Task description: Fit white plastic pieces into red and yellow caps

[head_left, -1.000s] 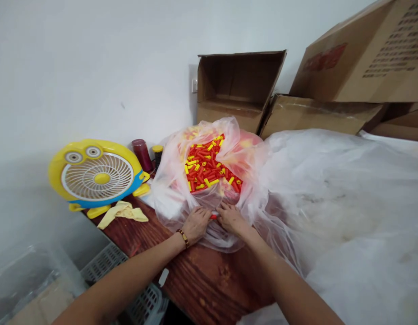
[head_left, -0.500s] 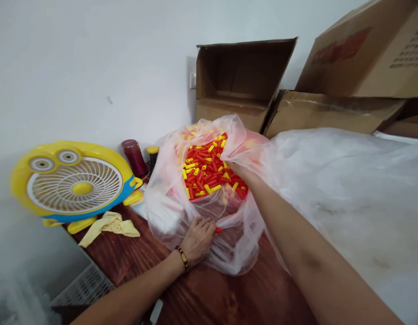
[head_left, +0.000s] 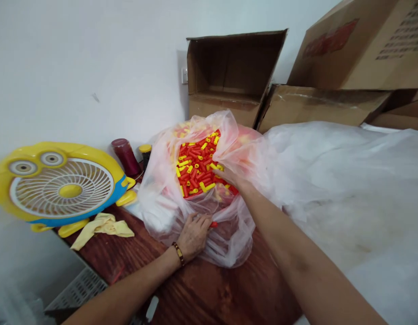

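Observation:
A clear plastic bag (head_left: pixel 158 164) gapes on the dark wood table, filled with small red and yellow plastic tubes (head_left: pixel 194 169). My left hand (head_left: pixel 194 234) rests on the near part of the bag, its fingers curled, and a red plastic tube (head_left: pixel 213 224) pokes out at the fingertips. Over at the right side of the bag's mouth, my right hand (head_left: pixel 229 176) reaches in to the pieces. Its fingers look stretched out at the tubes, though the fingertips are partly hidden among tubes and plastic film.
A yellow and blue cartoon-faced fan (head_left: pixel 70 189) stands left, with a pale yellow cloth (head_left: pixel 102 228) before it. A dark red jar (head_left: pixel 125 155) and a yellow-lidded jar (head_left: pixel 145 151) are behind. Cardboard boxes (head_left: pixel 229 67) line the back; a large white plastic bag (head_left: pixel 344 203) lies right.
My right hand has shifted slightly down from the bag's edge to the tubes inside. My left hand keeps its place on the bag. The whole view has moved a little.

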Available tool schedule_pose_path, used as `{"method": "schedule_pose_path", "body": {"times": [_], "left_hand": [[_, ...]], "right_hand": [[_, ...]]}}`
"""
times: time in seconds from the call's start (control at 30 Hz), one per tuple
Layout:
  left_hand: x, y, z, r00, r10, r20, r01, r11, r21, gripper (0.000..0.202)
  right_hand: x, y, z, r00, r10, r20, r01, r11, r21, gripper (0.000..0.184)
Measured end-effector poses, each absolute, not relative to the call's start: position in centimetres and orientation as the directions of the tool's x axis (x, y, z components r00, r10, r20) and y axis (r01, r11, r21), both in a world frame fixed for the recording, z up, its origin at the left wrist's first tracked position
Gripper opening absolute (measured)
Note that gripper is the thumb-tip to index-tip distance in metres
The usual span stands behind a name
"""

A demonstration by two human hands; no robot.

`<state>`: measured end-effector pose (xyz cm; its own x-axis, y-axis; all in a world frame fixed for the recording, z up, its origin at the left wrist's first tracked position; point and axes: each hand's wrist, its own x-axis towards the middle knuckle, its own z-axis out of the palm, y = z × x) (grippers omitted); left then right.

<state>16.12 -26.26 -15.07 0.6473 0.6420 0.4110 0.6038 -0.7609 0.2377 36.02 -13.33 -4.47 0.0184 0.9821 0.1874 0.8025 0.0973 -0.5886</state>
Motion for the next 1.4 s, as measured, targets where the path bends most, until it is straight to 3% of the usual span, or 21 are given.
{"method": "schedule_pose_path", "body": {"times": [0.1,0.3,0.43,0.7,0.83,0.97,1.13,1.3,1.4], "left_hand": [[16.2,-26.2,-15.0,0.652,0.632,0.419,0.602,-0.768,0.22,0.026],[16.3,-26.1,-14.9,0.643,0.632,0.433,0.615,-0.763,0.2,0.022],[16.4,-26.1,-14.8,0.647,0.631,0.428,0.622,-0.762,0.183,0.022],[16.3,-26.2,-14.6,0.651,0.629,0.425,0.616,-0.765,0.187,0.023],[16.4,-26.2,-14.4,0.645,0.623,0.442,0.61,-0.768,0.192,0.022],[16.4,-26.2,-14.3,0.653,0.603,0.458,0.596,-0.782,0.182,0.021],[16.3,-26.1,-14.6,0.658,0.616,0.434,0.609,-0.774,0.175,0.023],[16.4,-26.1,-14.6,0.65,0.624,0.434,0.623,-0.764,0.166,0.025],[16.3,-26.1,-14.7,0.647,0.622,0.442,0.625,-0.764,0.159,0.026]], "right_hand": [[35.0,-14.2,-4.5,-0.12,0.977,0.177,0.879,0.187,-0.439,0.034],[31.7,-17.6,-6.2,-0.129,0.963,0.239,0.981,0.158,-0.11,0.049],[30.5,-19.7,-6.4,-0.235,0.946,0.222,0.97,0.244,-0.016,0.051],[30.7,-12.1,-1.3,-0.107,0.945,0.311,0.983,0.147,-0.109,0.041],[30.9,-8.2,-1.6,-0.229,0.961,0.157,0.953,0.254,-0.164,0.049],[30.5,-9.0,-4.2,-0.161,0.979,0.128,0.962,0.184,-0.202,0.068],[30.4,-13.0,-5.9,-0.166,0.985,0.054,0.955,0.175,-0.242,0.07],[29.5,-16.9,-6.2,-0.188,0.979,0.083,0.963,0.2,-0.183,0.065],[28.8,-18.4,-5.2,-0.21,0.977,-0.033,0.96,0.199,-0.199,0.061]]}}
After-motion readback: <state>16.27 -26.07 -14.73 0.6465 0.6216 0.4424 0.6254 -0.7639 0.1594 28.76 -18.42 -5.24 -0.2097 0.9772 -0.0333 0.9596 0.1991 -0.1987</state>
